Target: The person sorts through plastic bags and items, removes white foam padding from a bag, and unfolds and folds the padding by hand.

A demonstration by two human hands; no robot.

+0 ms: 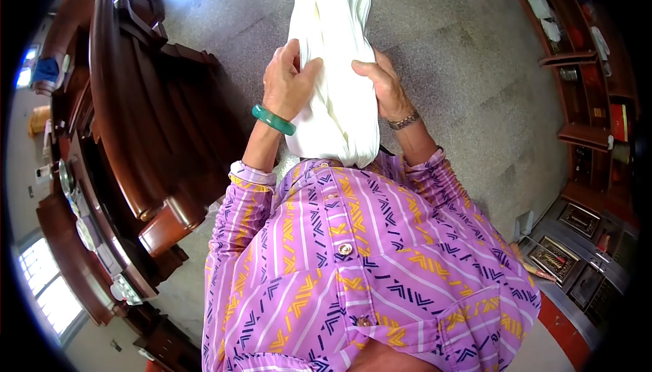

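A long bundle of folded white cloth (pixel 339 94) is held up in front of my body, reaching from my waist to the top of the view. My left hand (pixel 286 80) grips its left edge, thumb lying on the front and fingers curled behind. On the opposite edge, my right hand (pixel 384 87) holds the cloth the same way, thumb across the front. Lengthwise creases run down the fabric. A green bangle (pixel 274 120) circles my left wrist, and a metal watch band (pixel 405 121) is on my right. The fingertips behind the cloth are hidden.
A dark wooden bench (pixel 129 121) with a rounded back stands close on the left. Wooden shelves (pixel 584 60) with assorted items line the right side, above a dark metal-trimmed cabinet (pixel 553 260). Grey tiled floor (pixel 462 46) lies beyond my hands.
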